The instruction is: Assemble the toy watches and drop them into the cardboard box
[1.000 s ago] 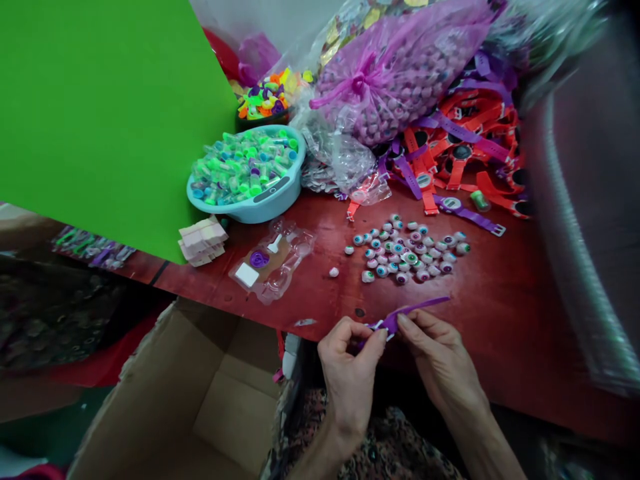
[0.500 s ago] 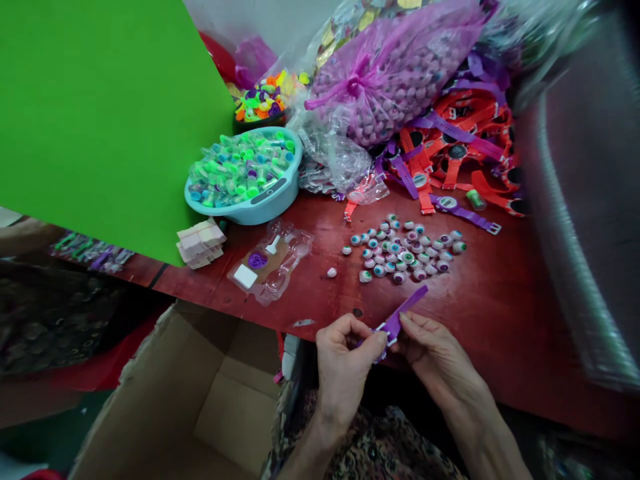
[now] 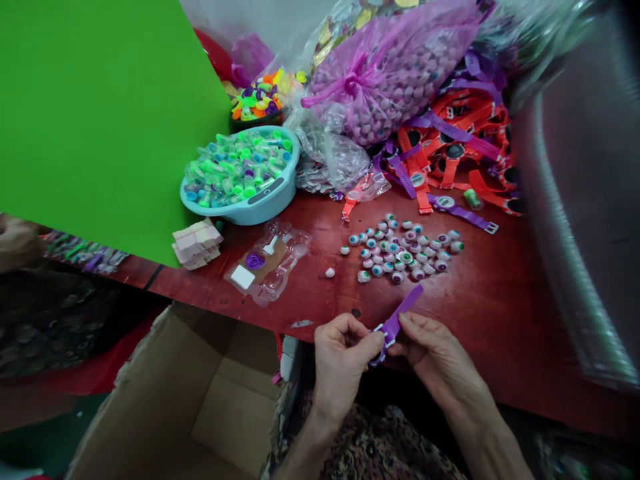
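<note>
Between my two hands, over the table's front edge, is a purple toy watch with a white buckle. My left hand pinches it near the buckle, thumb on top. With thumb and fingers, my right hand grips the strap, whose free end points up and away. The watch face is mostly hidden by my fingers. Just beyond lies a cluster of eyeball toys. Left of them sits a clear plastic blister tray holding a purple piece and white pieces.
A blue basin of small capped tubes stands at the back left, before a large green board. Orange and purple watches lie piled beside a pink bag. An open cardboard box sits below. Another person's hand shows far left.
Both hands keep their grip on the purple toy watch, with only a slight shift of fingers and strap. The view has moved slightly. At far left the other person's hand has moved.
</note>
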A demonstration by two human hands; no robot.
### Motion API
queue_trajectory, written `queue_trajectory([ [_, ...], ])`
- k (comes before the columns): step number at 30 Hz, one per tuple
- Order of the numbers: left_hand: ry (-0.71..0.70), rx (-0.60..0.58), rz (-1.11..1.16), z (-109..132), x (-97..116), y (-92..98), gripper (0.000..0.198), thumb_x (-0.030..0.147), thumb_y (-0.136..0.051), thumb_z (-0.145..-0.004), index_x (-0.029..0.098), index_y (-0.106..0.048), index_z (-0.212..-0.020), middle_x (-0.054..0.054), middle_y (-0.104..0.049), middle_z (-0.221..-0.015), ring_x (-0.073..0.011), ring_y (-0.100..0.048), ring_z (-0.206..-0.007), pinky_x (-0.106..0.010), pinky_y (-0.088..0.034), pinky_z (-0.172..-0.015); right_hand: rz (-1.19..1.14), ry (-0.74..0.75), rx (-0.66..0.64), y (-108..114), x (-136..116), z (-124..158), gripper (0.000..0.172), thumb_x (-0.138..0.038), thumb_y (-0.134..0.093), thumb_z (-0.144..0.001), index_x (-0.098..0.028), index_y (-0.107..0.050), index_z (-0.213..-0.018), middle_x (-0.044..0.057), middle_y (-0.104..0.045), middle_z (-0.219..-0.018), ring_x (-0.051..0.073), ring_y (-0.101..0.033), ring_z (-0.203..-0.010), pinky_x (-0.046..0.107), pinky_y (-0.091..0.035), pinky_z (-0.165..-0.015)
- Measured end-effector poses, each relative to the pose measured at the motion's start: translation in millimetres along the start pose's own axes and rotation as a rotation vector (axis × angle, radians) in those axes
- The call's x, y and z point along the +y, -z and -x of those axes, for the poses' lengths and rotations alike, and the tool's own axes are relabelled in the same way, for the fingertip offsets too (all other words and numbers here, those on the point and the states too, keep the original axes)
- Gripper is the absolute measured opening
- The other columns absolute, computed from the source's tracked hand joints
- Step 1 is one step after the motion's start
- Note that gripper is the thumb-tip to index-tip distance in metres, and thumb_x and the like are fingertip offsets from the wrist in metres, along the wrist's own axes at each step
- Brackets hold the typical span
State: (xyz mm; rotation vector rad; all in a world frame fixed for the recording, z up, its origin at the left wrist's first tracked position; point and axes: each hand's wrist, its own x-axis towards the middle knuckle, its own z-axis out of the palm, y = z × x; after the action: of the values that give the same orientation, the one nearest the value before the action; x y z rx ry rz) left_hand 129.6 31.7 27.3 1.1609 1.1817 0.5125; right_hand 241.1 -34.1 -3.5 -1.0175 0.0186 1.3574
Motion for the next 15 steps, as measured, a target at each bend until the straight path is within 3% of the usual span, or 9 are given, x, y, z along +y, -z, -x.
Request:
queue_trajectory([
  [7,-0.231,0.169,-0.159,2,-18,-2.5,0.022,0.020,-0.068,-0.074,0.017,-0.058,-0.055,0.004,-0.053,-0.055,-0.0100,-0.048,-0.054,-0.021,-0.039,-0.055,0.544,0.407,0.213,-4,10,10,0.018,-0.039,-0.071,-0.076,-0.022,-0.075,-0.079,0.001,-0.067,-0.071,0.014,-0.058,-0.067,0.021,-0.047,-0.063],
  [12,-0.509,0.251,-0.187,-2,-25,6.4,0.005,0.020,-0.073,-0.072,0.020,-0.071,-0.067,-0.001,-0.063,-0.077,-0.0156,-0.058,-0.075,-0.026,-0.045,-0.071,0.504,0.363,0.153,-3,13,6,0.018,-0.040,-0.068,-0.078,-0.023,-0.074,-0.080,-0.001,-0.064,-0.070,0.013,-0.054,-0.068,0.021,-0.044,-0.065],
  [15,-0.528,0.160,-0.117,-4,-23,12.1,0.008,0.017,-0.080,-0.064,0.019,-0.072,-0.064,-0.004,-0.066,-0.094,-0.0199,-0.058,-0.092,-0.029,-0.045,-0.083,0.367,0.298,0.093,0,13,5,0.018,-0.040,-0.071,-0.076,-0.023,-0.073,-0.080,-0.002,-0.062,-0.069,0.011,-0.053,-0.065,0.020,-0.044,-0.064],
])
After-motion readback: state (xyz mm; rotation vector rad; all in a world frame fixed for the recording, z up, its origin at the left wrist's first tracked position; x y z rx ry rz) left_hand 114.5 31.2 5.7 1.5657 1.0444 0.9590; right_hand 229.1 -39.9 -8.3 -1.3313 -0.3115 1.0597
